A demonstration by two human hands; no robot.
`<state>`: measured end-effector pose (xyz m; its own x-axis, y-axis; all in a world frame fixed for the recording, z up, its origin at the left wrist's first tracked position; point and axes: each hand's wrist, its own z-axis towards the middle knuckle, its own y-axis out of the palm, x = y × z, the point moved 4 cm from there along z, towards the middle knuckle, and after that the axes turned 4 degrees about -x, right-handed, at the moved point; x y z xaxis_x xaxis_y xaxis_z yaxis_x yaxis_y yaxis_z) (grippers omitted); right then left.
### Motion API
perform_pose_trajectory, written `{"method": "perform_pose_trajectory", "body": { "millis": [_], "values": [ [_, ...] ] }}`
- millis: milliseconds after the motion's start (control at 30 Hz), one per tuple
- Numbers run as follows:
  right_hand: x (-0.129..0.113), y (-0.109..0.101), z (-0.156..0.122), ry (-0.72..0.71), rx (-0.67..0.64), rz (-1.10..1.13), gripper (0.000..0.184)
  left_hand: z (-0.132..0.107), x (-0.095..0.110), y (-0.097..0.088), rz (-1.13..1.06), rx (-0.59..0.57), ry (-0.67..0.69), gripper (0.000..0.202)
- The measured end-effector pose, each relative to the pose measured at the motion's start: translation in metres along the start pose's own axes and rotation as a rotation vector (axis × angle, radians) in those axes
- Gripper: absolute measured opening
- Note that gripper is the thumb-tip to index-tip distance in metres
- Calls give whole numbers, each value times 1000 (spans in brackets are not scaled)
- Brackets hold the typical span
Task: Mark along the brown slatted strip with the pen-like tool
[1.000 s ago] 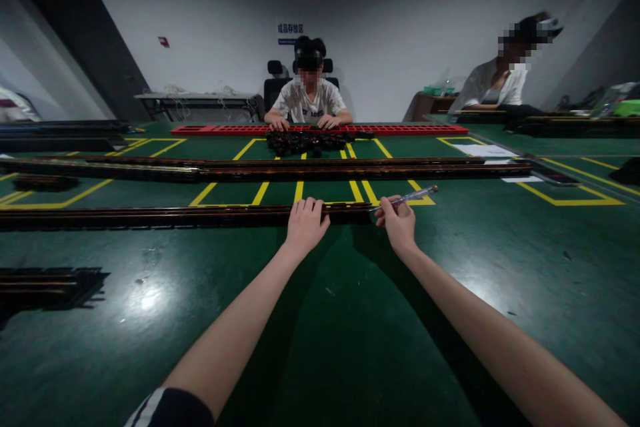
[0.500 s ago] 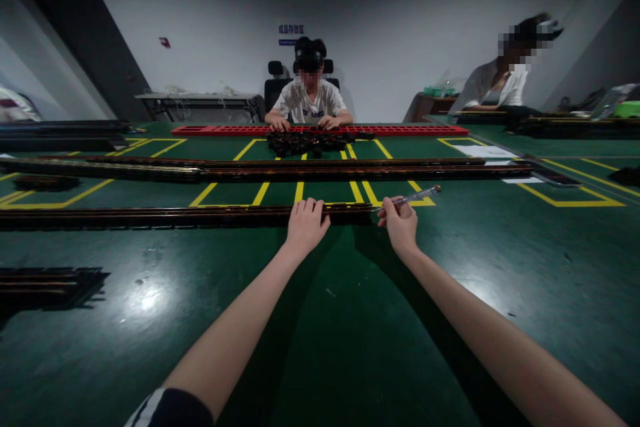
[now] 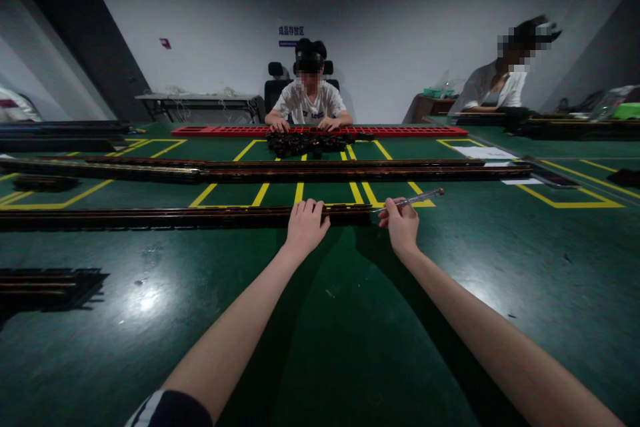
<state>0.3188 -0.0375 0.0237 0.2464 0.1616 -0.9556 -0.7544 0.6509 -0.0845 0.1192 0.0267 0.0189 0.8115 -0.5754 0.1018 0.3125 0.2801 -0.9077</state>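
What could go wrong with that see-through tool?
The right hand holds the see-through tool with its thin tip by the end of the dark strip, so it might slip and scratch the strip. The left hand rests on the strip nearby, so a slip could poke it.

1. The left forearm (image 3: 240, 320) slanted inward from the lower left, its wrist (image 3: 291, 256) nearly straight.
2. The left hand (image 3: 307, 228) lay palm down, fingers (image 3: 310, 207) forward and close together, thumb (image 3: 325, 223) out to the right.
3. The right forearm (image 3: 493, 320) reached in from the lower right.
4. The right hand (image 3: 403, 227) was curled in a pinch.
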Motion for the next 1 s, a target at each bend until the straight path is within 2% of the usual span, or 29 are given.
{"method": "perform_pose_trajectory", "body": {
  "millis": [400,500,633,767,900,1000],
  "values": [
    [5,-12,7,-37,193,-117,27,0,-1,1,-4,-13,-2,37],
    [5,-9,9,-101,115,-194,25,0,0,1,-13,-15,-2,36],
    [-1,1,7,-275,-29,-276,23,0,1,0,8,-5,0,35],
    [-5,8,4,-326,-82,-390,26,0,1,-1,5,2,0,34],
    [-5,16,2,-435,-162,-488,31,-1,1,-1,-24,17,10,33],
    [-3,23,-1,-526,-253,-575,22,-2,1,-2,-32,10,19,33]
  ]
}}
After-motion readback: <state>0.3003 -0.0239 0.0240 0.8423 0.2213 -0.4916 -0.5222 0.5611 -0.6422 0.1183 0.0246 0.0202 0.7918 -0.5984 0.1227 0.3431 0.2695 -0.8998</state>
